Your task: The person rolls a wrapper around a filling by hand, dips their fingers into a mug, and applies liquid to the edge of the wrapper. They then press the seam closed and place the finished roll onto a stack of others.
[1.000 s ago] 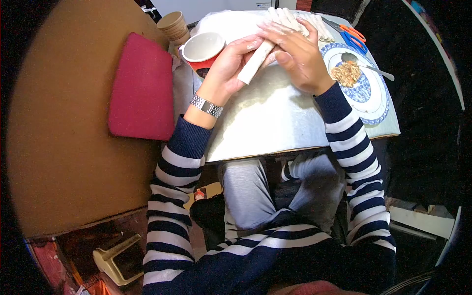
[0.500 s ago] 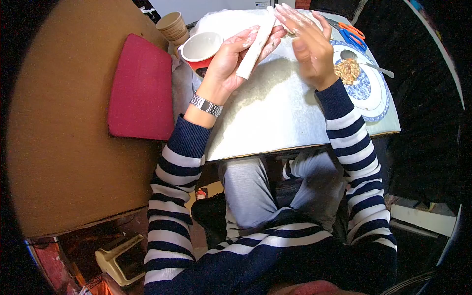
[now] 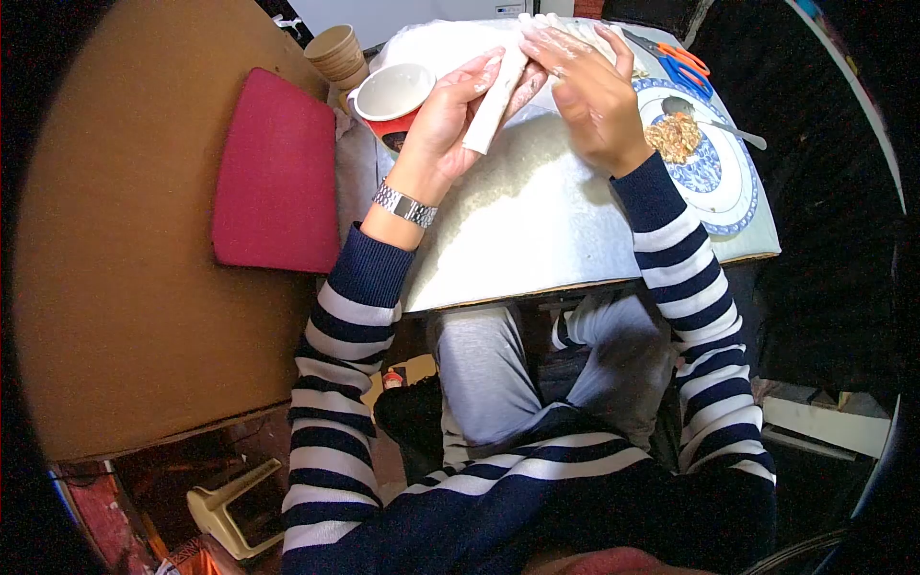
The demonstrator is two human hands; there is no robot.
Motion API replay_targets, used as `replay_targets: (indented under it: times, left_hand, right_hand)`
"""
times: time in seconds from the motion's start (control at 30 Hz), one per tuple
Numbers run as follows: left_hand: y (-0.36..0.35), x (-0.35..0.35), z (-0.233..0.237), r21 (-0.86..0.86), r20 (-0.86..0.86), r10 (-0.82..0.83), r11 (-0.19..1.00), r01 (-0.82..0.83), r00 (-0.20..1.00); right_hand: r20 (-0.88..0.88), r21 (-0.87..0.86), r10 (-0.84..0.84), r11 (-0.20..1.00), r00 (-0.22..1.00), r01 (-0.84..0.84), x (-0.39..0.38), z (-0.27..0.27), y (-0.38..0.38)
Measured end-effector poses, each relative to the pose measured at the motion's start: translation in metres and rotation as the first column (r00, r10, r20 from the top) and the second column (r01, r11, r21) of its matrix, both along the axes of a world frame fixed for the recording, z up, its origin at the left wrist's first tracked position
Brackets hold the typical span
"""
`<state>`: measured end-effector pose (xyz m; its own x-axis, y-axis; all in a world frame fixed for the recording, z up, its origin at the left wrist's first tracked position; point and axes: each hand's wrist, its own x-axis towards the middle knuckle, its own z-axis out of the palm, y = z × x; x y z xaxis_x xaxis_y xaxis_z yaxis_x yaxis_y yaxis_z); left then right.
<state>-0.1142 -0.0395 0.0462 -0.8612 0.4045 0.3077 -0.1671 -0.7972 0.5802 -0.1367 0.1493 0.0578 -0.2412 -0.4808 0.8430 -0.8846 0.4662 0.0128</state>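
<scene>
A long, thin white dough roll (image 3: 494,113) lies slantwise across my left hand (image 3: 448,120), held between the thumb and the fingers. White powder, like flour, coats my fingertips. My right hand (image 3: 592,101) is at the roll's far end, fingers stretched out and close to or touching it; the fingers partly hide that end. A white cup with a red outside (image 3: 395,93) stands left of my left hand. To the right of my right hand, a blue-and-white plate (image 3: 733,206) carries a chopped brown filling (image 3: 674,139) and a spoon (image 3: 738,132).
Scissors with orange and blue handles (image 3: 682,75) lie behind the plate. Stacked paper cups (image 3: 335,57) stand at the back left. A dark red padded panel (image 3: 278,172) borders the table's left side. The pale-covered table (image 3: 517,244) ends just before my lap.
My right hand has shifted slightly left, its fingers now over the far end of the dough roll. My left hand has stayed nearly still with the roll.
</scene>
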Motion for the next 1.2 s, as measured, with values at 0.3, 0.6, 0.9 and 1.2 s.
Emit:
replay_targets:
  times: [0.3, 0.6, 0.9, 1.2]
  left_hand:
    - [0.0, -0.002, 0.001, -0.014, -0.022, 0.038, 0.999, -0.039, 0.999]
    - [-0.003, -0.007, 0.001, 0.039, -0.052, -0.019, 0.999, 0.021, 0.998]
    - [-0.006, -0.011, -0.002, 0.25, -0.1, -0.232, 0.935, 0.25, 0.968]
    - [0.002, 0.005, 0.013, 0.099, -0.015, -0.004, 0.995, 0.005, 1.0]
  right_hand:
    - [-0.115, 0.119, 0.129, 0.986, 0.985, -0.115, 0.012, -0.001, -0.015]
    - [-0.126, 0.064, 0.19, 0.981, 0.974, -0.183, 0.017, 0.006, -0.01]
    - [-0.07, 0.047, 0.24, 0.97, 0.968, -0.237, 0.014, 0.001, -0.007]
    - [-0.136, 0.19, 0.258, 0.954, 0.957, -0.23, 0.033, -0.004, -0.028]
